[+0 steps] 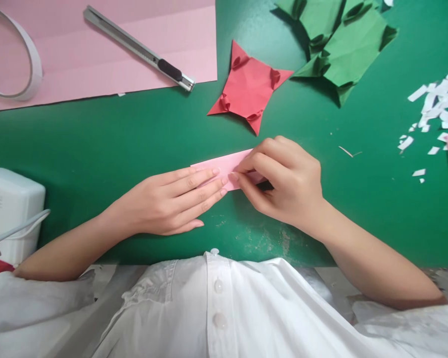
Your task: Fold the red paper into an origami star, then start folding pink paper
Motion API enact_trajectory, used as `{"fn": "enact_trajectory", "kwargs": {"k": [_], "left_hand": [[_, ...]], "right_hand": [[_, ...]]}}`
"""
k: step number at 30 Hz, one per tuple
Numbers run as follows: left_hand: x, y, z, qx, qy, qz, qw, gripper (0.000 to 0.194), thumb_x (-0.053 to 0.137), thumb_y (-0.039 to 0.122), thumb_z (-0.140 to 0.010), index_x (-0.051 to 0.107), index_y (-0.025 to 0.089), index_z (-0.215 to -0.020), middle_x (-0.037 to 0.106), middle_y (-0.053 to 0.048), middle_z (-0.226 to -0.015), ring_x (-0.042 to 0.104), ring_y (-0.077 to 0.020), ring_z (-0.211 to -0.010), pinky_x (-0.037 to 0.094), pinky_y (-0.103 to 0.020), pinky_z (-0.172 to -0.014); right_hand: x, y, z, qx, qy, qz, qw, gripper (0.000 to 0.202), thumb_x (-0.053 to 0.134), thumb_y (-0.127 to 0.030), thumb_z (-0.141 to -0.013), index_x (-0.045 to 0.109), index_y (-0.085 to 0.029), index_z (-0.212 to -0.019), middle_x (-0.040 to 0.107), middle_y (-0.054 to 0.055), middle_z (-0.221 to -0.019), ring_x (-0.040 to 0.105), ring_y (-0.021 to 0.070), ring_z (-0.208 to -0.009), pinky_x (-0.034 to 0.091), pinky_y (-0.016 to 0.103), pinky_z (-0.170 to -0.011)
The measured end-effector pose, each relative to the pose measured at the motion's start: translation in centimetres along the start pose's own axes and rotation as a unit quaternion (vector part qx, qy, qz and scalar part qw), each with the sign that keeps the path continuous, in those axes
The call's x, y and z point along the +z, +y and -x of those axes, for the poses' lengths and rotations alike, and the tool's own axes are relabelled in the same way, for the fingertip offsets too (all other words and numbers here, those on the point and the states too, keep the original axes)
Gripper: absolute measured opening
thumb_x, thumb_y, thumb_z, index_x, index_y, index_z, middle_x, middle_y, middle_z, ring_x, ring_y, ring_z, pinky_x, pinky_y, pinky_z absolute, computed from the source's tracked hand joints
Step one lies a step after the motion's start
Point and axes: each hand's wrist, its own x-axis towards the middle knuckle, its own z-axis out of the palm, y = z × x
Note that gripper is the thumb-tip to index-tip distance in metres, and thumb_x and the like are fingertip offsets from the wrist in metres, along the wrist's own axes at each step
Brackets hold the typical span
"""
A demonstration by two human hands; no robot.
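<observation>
A narrow folded strip of pink paper (224, 163) lies on the green table in front of me, slightly tilted up to the right. Across its left part my left hand (171, 201) rests flat, fingers stretched out. My right hand (283, 179) bends over the strip's right part, with thumb and fingertips pinched together on the paper. The right end of the strip is partly hidden beneath that hand. Just beyond the strip sits a red folded paper star (251, 88) with curled flaps.
Green folded paper shapes (353, 47) lie at the back right, and white paper scraps (442, 107) at the far right. A utility knife (138, 49) and a roll of white tape (33, 64) rest on a large pink sheet (164, 25). A white box-like device (15, 209) with a cable stands left.
</observation>
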Motion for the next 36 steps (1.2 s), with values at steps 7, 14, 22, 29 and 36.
{"fn": "enact_trajectory", "kwargs": {"k": [7, 14, 22, 29, 36], "left_hand": [[-0.1, 0.7, -0.1, -0.028, 0.001, 0.001, 1.0, 0.052, 0.048, 0.044, -0.104, 0.065, 0.003, -0.131, 0.071, -0.015, -0.134, 0.068, -0.0257, -0.126, 0.055, -0.038, -0.111], [0.1, 1.9, -1.0, -0.074, 0.003, 0.0, 0.997, 0.057, 0.05, 0.049, -0.101, 0.064, 0.004, -0.132, 0.074, -0.012, -0.126, 0.069, -0.027, -0.12, 0.053, -0.04, -0.109], [0.4, 2.7, -1.2, -0.1, -0.023, -0.013, 0.995, 0.063, 0.054, 0.054, -0.098, 0.061, 0.006, -0.139, 0.073, -0.011, -0.128, 0.065, -0.029, -0.122, 0.05, -0.041, -0.11], [0.5, 2.9, -1.3, -0.101, -0.023, -0.029, 0.994, 0.067, 0.051, 0.058, -0.098, 0.06, 0.006, -0.139, 0.071, -0.012, -0.13, 0.063, -0.0285, -0.123, 0.048, -0.041, -0.111], [0.3, 2.8, -1.4, -0.107, -0.028, -0.027, 0.994, 0.065, 0.048, 0.058, -0.099, 0.061, 0.008, -0.139, 0.068, -0.013, -0.139, 0.064, -0.0277, -0.124, 0.048, -0.039, -0.11]], "right_hand": [[-0.8, 1.1, 0.0, -0.042, -0.009, 0.053, 0.998, 0.013, 0.063, -0.026, -0.095, 0.061, -0.02, -0.083, 0.062, 0.004, -0.08, 0.046, 0.0169, -0.069, 0.036, 0.035, -0.067], [-2.0, 2.6, 0.3, -0.022, -0.079, 0.083, 0.993, 0.027, 0.058, -0.043, -0.098, 0.058, -0.023, -0.08, 0.064, 0.008, -0.091, 0.055, 0.0245, -0.088, 0.04, 0.04, -0.077], [-1.8, 2.6, 0.4, -0.019, -0.036, 0.074, 0.996, 0.024, 0.062, -0.034, -0.096, 0.056, -0.019, -0.079, 0.061, 0.01, -0.095, 0.053, 0.0233, -0.086, 0.035, 0.041, -0.076], [-1.6, 3.2, 0.8, 0.018, -0.057, 0.128, 0.99, 0.039, 0.055, -0.048, -0.101, 0.058, -0.019, -0.076, 0.06, 0.009, -0.1, 0.05, 0.0249, -0.096, 0.032, 0.04, -0.077], [-1.6, 3.3, 0.7, -0.004, -0.066, 0.164, 0.984, 0.042, 0.052, -0.051, -0.102, 0.06, -0.018, -0.077, 0.061, 0.009, -0.098, 0.049, 0.0236, -0.092, 0.03, 0.039, -0.073]]}}
